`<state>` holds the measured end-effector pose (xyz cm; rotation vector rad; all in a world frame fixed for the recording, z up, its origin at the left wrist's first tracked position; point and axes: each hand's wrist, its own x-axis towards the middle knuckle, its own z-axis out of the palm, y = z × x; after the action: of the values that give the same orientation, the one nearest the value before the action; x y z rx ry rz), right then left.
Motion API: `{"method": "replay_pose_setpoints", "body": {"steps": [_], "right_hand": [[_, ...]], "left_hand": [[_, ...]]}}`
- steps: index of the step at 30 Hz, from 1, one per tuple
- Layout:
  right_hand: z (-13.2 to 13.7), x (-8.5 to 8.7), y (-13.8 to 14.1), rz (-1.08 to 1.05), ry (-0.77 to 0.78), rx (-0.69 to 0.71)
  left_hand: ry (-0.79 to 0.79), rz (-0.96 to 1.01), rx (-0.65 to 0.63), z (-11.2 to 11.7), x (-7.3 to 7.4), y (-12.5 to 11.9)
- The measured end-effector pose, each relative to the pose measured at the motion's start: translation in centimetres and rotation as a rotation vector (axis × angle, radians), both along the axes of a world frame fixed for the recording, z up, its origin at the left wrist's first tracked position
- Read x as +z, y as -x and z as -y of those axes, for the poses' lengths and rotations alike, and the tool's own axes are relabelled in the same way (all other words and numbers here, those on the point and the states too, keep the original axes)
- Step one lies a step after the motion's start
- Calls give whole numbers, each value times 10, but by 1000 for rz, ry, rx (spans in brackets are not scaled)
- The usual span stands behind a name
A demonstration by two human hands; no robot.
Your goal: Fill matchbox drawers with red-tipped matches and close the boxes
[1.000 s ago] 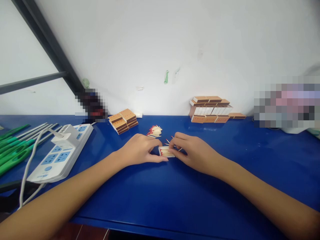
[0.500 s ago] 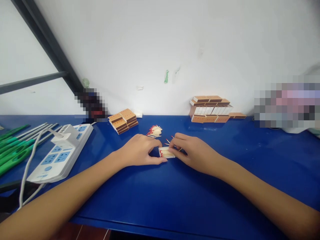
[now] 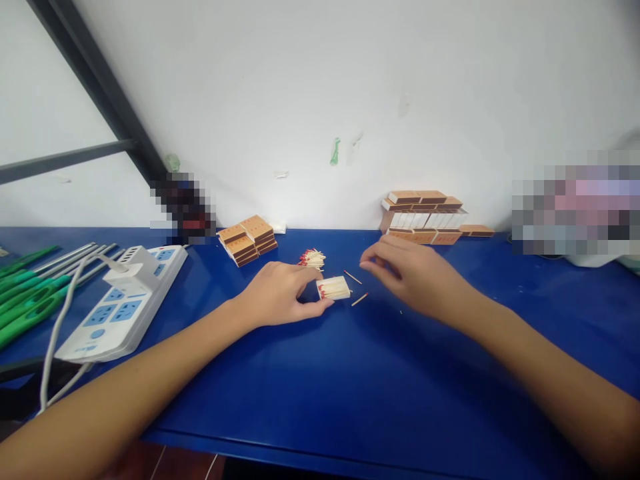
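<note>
Right hand (image 3: 403, 272) sits farther from the matchbox tray (image 3: 336, 288) than last frame, fingers curled; I cannot tell whether they meet. Left hand (image 3: 281, 293) pinches the match-filled tray's left end, near two loose matches (image 3: 360, 299) on the tabletop (image 3: 300, 400).

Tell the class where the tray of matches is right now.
In the head view, the tray is near the middle, held at its left end by the left hand, on the near side of the loose match pile.
</note>
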<state>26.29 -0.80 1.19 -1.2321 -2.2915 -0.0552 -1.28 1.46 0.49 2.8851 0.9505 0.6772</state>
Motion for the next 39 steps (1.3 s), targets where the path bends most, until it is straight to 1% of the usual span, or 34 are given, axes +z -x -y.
{"method": "replay_pose_setpoints", "body": {"steps": [1, 3, 7, 12, 15, 17, 19, 23, 26, 28, 31, 34, 36, 39], "right_hand": [[-3, 2, -6, 7, -6, -19], [-8, 6, -14, 14, 38, -13], [-7, 9, -16, 1, 262, 79], [2, 1, -2, -10, 484, 174], [5, -5, 4, -22, 543, 207], [7, -6, 6, -15, 545, 206], [9, -4, 8, -25, 512, 199], [11, 3, 11, -139, 336, 151], [11, 3, 13, -206, 272, 105], [10, 2, 14, -207, 264, 108], [11, 0, 15, -170, 236, 147], [13, 1, 16, -150, 217, 186], [14, 4, 18, -186, 249, 169], [14, 6, 20, -301, 330, 118]], "left_hand": [[-19, 10, 21, 0, 0, 0], [-41, 18, 55, -1, -1, 0], [-40, 20, 93, -2, -1, 0], [-30, 37, 99, -2, -1, 0], [-22, 29, 95, -1, -1, -1], [-16, 20, 90, -1, -1, -1], [-13, 20, 86, 0, -1, -2], [-6, 25, 68, 1, 0, -2], [20, 35, 28, 3, 0, -2], [46, 25, -15, 4, 1, -3], [67, -9, -70, 4, 1, -3], [60, -24, -79, 4, 2, -3], [53, -18, -78, 4, 2, -3], [47, 6, -70, 3, 2, -2]]}}
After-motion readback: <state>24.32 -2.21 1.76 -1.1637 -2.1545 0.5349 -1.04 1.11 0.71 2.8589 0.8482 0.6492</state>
